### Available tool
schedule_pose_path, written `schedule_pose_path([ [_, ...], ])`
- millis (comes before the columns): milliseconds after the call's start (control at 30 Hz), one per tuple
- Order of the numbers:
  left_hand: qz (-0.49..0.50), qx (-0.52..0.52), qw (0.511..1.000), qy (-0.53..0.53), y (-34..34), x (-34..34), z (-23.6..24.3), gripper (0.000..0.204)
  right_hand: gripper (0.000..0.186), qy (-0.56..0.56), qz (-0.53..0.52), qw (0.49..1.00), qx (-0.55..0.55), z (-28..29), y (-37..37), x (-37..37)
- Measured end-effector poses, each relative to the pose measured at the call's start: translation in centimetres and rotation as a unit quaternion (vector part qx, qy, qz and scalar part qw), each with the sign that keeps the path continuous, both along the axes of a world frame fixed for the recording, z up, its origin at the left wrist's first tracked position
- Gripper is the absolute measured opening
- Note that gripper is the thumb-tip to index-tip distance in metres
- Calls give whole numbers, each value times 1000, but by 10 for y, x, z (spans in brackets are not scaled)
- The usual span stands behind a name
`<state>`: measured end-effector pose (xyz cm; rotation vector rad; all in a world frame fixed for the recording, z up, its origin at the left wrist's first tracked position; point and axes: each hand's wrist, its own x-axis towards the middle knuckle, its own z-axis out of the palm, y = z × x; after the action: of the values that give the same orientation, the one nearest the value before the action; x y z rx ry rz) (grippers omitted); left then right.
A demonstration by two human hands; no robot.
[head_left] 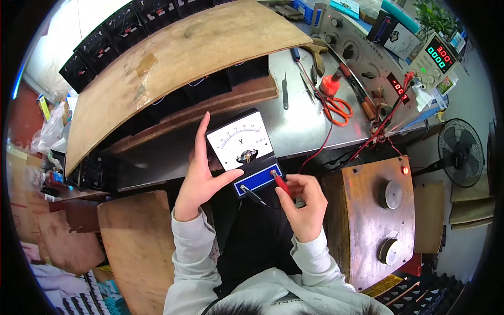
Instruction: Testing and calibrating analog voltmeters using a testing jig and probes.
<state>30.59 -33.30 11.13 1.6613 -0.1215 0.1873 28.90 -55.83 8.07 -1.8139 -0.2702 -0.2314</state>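
An analog panel voltmeter (242,137) with a white dial and a black lower part is tilted in front of me, near the bench edge. My left hand (199,184) grips its left side, thumb across the front and fingers along the edge. Between the thumb and fingers of my right hand (305,206) is a red alligator clip (282,184), whose tip meets the right terminal on the meter's blue strip (257,181). At the left terminal, a black alligator clip (254,196) is attached, no hand on it.
A large wooden board (184,58) covers black meter housings at the back left. Tweezers (285,92), orange-handled scissors (338,111) and a red bottle (329,84) lie rightward. A lit power supply (433,62), a fan (461,152) and a wooden box with metal knobs (362,220) stand at right.
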Motion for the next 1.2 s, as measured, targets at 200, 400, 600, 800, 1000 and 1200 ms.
schedule_pose_path([
  [200,12,41,999,4,-1,4,3,122,21,30,1,999,-25,8,-5,-1],
  [400,10,46,999,-10,4,5,5,120,21,55,4,998,-10,16,-1,-4],
  [600,53,176,982,-38,4,2,-18,120,18,21,-12,1000,-7,-1,-2,8],
  [800,164,237,957,-44,-10,-3,-26,115,14,74,-31,987,139,-13,-55,-3],
  [1000,327,267,900,-109,-37,-63,-17,83,22,89,64,993,-38,7,-3,-41],
  [1200,487,463,739,-60,33,-215,36,77,22,44,276,960,-16,-17,23,-64],
])
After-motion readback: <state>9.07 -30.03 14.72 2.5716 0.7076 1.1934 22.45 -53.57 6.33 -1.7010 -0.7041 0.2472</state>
